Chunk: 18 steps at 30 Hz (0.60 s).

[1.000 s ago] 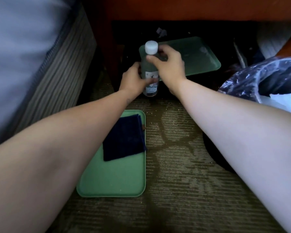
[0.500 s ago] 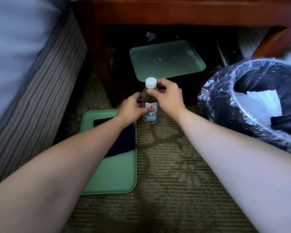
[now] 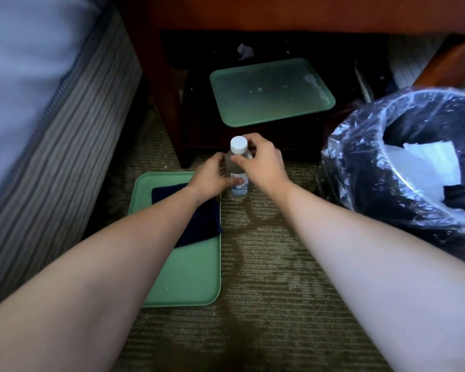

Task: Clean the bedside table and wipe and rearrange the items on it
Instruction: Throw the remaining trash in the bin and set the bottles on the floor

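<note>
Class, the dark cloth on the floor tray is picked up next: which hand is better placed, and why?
Probably the left hand: it holds the bottle right beside the cloth; the right hand is across the bottle, farther off.

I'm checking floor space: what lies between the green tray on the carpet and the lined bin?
Head view: the bottle, gripped by the left hand and right hand; otherwise crumb-flecked carpet.

- Two forearms (image 3: 134, 253), bare up to the wrists.
- Left hand (image 3: 212, 178) and right hand (image 3: 263, 165), both bare.
- Small dark mark (image 3: 198, 202) on the left wrist.
</note>
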Tool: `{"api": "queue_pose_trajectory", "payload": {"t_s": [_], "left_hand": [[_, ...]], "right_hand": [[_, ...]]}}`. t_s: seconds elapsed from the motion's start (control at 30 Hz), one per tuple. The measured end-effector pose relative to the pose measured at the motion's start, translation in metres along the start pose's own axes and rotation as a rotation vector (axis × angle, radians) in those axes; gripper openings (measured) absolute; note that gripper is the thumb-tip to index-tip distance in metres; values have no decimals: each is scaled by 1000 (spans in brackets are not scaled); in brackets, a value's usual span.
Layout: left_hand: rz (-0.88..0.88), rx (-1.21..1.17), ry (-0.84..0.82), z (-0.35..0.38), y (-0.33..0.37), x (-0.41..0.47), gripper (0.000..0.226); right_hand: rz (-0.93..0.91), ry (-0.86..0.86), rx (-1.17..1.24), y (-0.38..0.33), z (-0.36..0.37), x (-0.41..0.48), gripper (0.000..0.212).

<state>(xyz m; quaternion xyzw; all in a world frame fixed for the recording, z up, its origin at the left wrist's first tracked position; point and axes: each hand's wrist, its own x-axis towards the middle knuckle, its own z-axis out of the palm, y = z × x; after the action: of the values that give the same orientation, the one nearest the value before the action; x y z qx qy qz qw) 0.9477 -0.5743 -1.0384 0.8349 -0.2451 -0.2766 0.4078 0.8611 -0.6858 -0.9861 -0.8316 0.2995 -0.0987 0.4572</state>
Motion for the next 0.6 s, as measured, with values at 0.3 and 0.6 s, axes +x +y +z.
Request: {"api": "queue_pose_trajectory", "payload": {"t_s": [0.3,0.6], "left_hand": [[41,3,-42,-23,35,-20,91],[196,69,0,-88,111,-38,77]], "right_hand": [[-70,-86,-87,-30,-27,-15,62],[-265,-27,-187,-85,-71,-33,54]]}}
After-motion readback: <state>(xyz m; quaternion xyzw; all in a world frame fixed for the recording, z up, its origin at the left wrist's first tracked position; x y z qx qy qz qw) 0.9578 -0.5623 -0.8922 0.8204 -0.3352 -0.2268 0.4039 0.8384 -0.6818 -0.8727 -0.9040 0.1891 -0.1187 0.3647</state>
